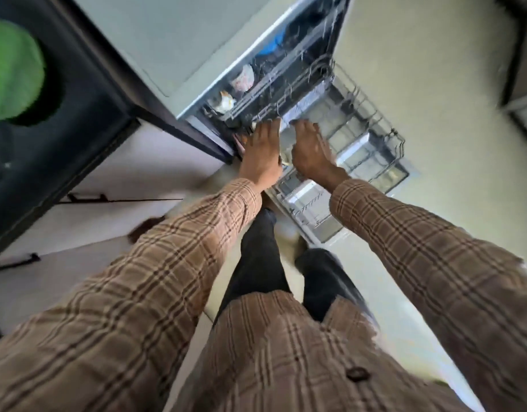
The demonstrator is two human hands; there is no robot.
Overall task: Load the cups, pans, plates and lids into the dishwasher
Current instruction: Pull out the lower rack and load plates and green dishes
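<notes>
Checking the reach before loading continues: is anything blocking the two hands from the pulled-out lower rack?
Nothing visible does. The left hand and right hand, fingers straight, are directly over the near end of the pulled-out grey wire lower rack, which looks mostly bare.

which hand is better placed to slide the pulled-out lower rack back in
Probably the right hand: it hovers with straight fingers directly over the grey wire lower rack, which is pulled out. The left hand sits nearer the dishwasher's dark side edge, off the rack.

Two hands, left (pixel 263 150) and right (pixel 311 150). One dishwasher (pixel 286 55) with two racks, upper (pixel 274 84) and lower (pixel 372 135). Two cups (pixel 242 77) (pixel 225 102) inside. Two drawer handles (pixel 86 198) (pixel 15 263).
</notes>
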